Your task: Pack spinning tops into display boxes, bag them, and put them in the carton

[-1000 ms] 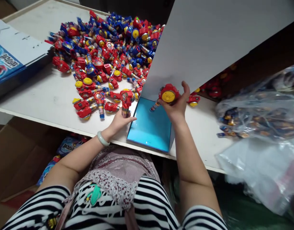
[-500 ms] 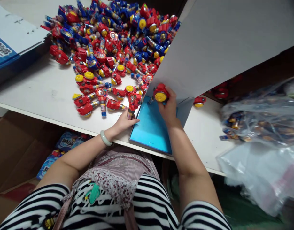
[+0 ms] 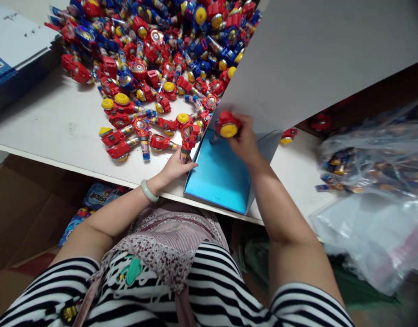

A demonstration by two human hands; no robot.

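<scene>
In my right hand [image 3: 243, 138] is a red toy with a yellow round disc [image 3: 228, 130] and a clear tube below it. The hand grips it over the far end of an open box [image 3: 222, 175] with a bright blue inside. My left hand [image 3: 176, 168] is closed around the tube of another red toy [image 3: 190, 136], which stands upright beside the box's left wall. That hand's thumb reaches to the box edge. The box's tall grey-white lid [image 3: 280, 59] is raised at the back and right.
A large heap of red and blue toys [image 3: 154, 54] covers the back of the white table [image 3: 59, 122]. Stacked printed boxes [image 3: 21, 45] stand at the left. Clear plastic bags [image 3: 375, 168] lie at the right. A cardboard carton [image 3: 28, 200] with printed boxes sits below the table edge.
The camera view has shifted slightly. My right hand still holds its toy at the box's far end, and my left hand keeps its grip on the other toy.
</scene>
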